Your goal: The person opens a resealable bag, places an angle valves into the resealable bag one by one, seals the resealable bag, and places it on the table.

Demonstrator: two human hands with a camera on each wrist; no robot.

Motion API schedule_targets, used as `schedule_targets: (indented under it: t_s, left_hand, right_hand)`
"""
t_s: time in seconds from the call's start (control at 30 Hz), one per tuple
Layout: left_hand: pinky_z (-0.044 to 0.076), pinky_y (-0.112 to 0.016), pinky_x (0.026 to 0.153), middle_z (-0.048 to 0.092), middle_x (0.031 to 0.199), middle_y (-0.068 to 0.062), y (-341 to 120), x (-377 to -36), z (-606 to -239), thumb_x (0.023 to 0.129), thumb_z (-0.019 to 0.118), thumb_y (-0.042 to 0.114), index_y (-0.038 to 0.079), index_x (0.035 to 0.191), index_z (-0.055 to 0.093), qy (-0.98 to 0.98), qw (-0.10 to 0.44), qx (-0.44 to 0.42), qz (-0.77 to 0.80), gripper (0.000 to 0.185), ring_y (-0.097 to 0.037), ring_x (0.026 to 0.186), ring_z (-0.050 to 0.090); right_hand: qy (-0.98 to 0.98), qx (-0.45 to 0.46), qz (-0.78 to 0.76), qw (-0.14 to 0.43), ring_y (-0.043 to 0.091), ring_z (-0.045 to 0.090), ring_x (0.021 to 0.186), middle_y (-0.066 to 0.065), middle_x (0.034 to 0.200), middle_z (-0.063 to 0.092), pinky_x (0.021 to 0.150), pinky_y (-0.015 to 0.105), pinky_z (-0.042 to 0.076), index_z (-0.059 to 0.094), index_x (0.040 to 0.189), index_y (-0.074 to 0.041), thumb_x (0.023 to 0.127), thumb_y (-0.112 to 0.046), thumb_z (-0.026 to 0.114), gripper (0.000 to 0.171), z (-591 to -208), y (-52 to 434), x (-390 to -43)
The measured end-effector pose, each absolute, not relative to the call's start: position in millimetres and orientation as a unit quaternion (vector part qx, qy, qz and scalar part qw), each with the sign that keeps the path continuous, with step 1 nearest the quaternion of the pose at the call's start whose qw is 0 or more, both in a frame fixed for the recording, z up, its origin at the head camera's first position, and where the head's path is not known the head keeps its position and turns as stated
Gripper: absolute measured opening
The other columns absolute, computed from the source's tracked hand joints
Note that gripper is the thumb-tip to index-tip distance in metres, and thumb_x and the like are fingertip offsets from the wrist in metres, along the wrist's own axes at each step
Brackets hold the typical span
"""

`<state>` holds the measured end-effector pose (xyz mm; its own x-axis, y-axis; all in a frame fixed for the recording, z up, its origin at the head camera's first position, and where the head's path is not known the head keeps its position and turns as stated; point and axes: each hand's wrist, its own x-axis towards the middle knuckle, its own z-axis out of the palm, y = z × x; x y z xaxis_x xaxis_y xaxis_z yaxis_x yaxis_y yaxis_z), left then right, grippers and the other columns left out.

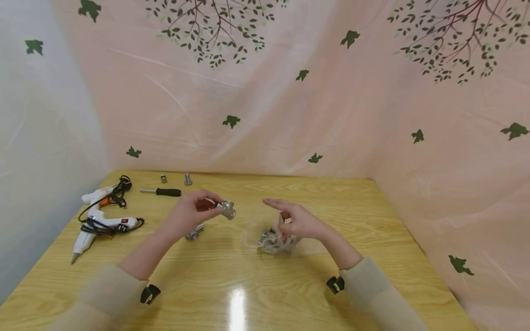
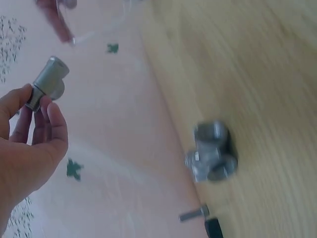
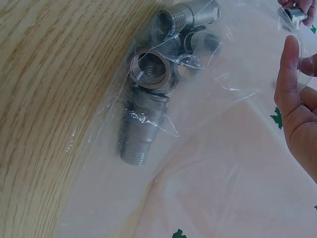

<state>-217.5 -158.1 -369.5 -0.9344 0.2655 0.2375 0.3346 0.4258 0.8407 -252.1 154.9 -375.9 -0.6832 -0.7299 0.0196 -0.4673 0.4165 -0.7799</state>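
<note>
Between thumb and fingertips, my left hand (image 1: 188,214) pinches one end of a silvery metal pipe tee (image 1: 228,210), raised over the table. The tee's branch (image 2: 58,90) points away from the fingers in the left wrist view. My right hand (image 1: 304,221) pinches a clear plastic bag (image 1: 275,243), its index finger stretched out toward the left hand. Several threaded metal fittings (image 3: 151,69) lie inside the bag, seen through the film in the right wrist view. Below the left hand, another metal pipe fitting (image 1: 194,231) with several openings rests on the table.
Two white glue guns (image 1: 84,239) with wound black cords lie on the left of the wooden table (image 1: 364,294). A black-handled screwdriver (image 1: 168,192), a small metal nut (image 1: 163,179) and a bolt-like metal piece (image 1: 188,179) lie at the back left. Printed cloth (image 1: 265,101) hangs behind.
</note>
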Motion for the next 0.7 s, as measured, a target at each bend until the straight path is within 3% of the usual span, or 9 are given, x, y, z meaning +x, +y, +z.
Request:
schedule_targets:
  t_s: [0.23, 0.47, 0.7]
  left_hand:
    - [0.054, -0.025, 0.067, 0.067, 0.097, -0.005, -118, -209, -384, 0.082, 0.074, 0.014, 0.013, 0.1, 0.068, -0.825, 0.046, -0.148, -0.543, 0.019, -0.015, 0.082, 0.065]
    - [0.054, -0.025, 0.065, 0.066, 0.096, -0.006, -90, -210, -404, 0.08, 0.076, 0.011, 0.01, 0.097, 0.07, -0.809, 0.033, -0.126, -0.573, 0.018, -0.015, 0.08, 0.065]
    - [0.055, -0.023, 0.065, 0.068, 0.095, -0.007, -74, -213, -420, 0.078, 0.076, 0.006, 0.007, 0.094, 0.07, -0.804, 0.021, -0.146, -0.576, 0.017, -0.016, 0.078, 0.066]
  right_hand:
    - [0.827, -0.358, -0.402, 0.164, 0.017, 0.063, 0.063, 0.007, 0.154, 0.026, 0.061, 0.047, 0.055, 0.03, 0.149, -0.022, 0.088, 0.006, 0.052, 0.07, -373, 152, -253]
    - [0.821, -0.369, -0.405, 0.162, 0.029, 0.064, 0.061, 0.014, 0.154, 0.024, 0.061, 0.048, 0.054, 0.03, 0.149, -0.017, 0.088, 0.005, 0.051, 0.068, -372, 153, -252]
    - [0.824, -0.359, -0.405, 0.167, 0.037, 0.063, 0.064, 0.008, 0.154, 0.025, 0.062, 0.051, 0.054, 0.031, 0.148, -0.021, 0.088, 0.006, 0.052, 0.069, -371, 152, -251]
